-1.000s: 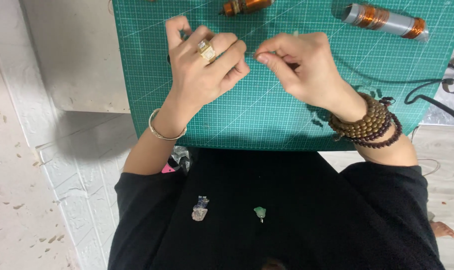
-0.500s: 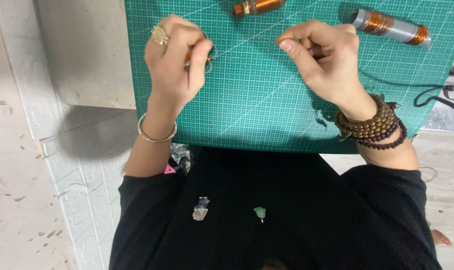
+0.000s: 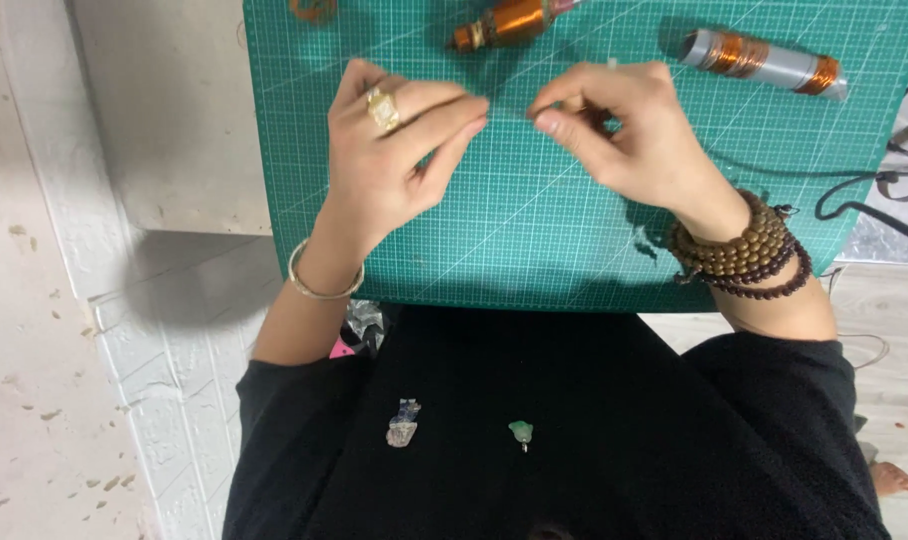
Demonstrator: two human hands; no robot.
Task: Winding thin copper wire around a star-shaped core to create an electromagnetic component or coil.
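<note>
My left hand point(image 3: 394, 160), with a gold ring and a thin bangle, hovers over a green cutting mat point(image 3: 534, 250), thumb and fingertips pinched together and pointing right. My right hand point(image 3: 634, 140), with brown bead bracelets at the wrist, pinches toward it from the other side. A very thin wire point(image 3: 512, 112), barely visible, runs between the two sets of fingertips, which are a short gap apart. Both hands are raised slightly above the mat.
A copper wire spool point(image 3: 509, 22) and a silver tube wound with copper wire point(image 3: 764, 60) lie at the mat's far edge. A black cord point(image 3: 874, 205) trails off to the right. On my black lap rest a blue-grey stone point(image 3: 403, 423) and a small green pendant point(image 3: 521, 432). A white block point(image 3: 164, 110) stands to the left.
The hands were close together a second ago, pulled wide apart half a second ago, and have now come back toward each other at the mat's middle.
</note>
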